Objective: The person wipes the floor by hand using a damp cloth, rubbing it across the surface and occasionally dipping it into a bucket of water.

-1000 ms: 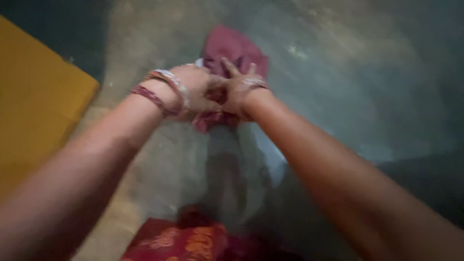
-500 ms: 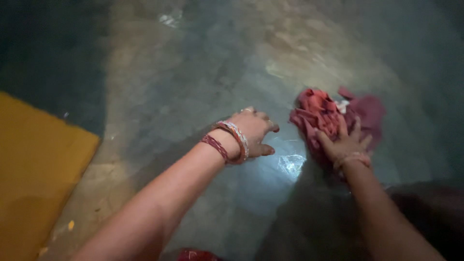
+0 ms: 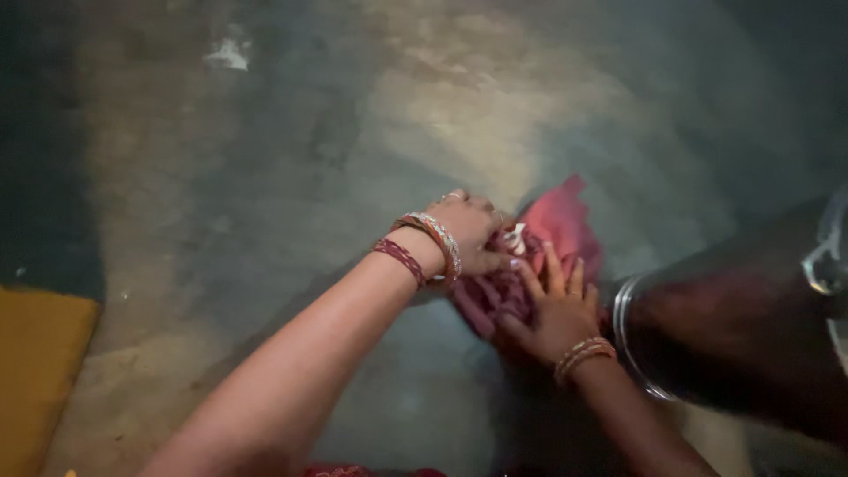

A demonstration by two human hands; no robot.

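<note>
Two bare hands meet on a crumpled reddish-pink cloth (image 3: 530, 256) that lies on a wet, dark grey floor (image 3: 291, 177), right of centre in the view. The left hand (image 3: 468, 234), with bangles at the wrist, closes its fingers on the cloth's left edge. The right hand (image 3: 552, 309), also wearing bangles, presses down on the cloth with its fingers spread flat, not clenched. Just beside the right wrist stands a dark round vessel (image 3: 733, 336) with a shiny rim. A yellow mat (image 3: 35, 371) lies well apart at the lower left edge.
</note>
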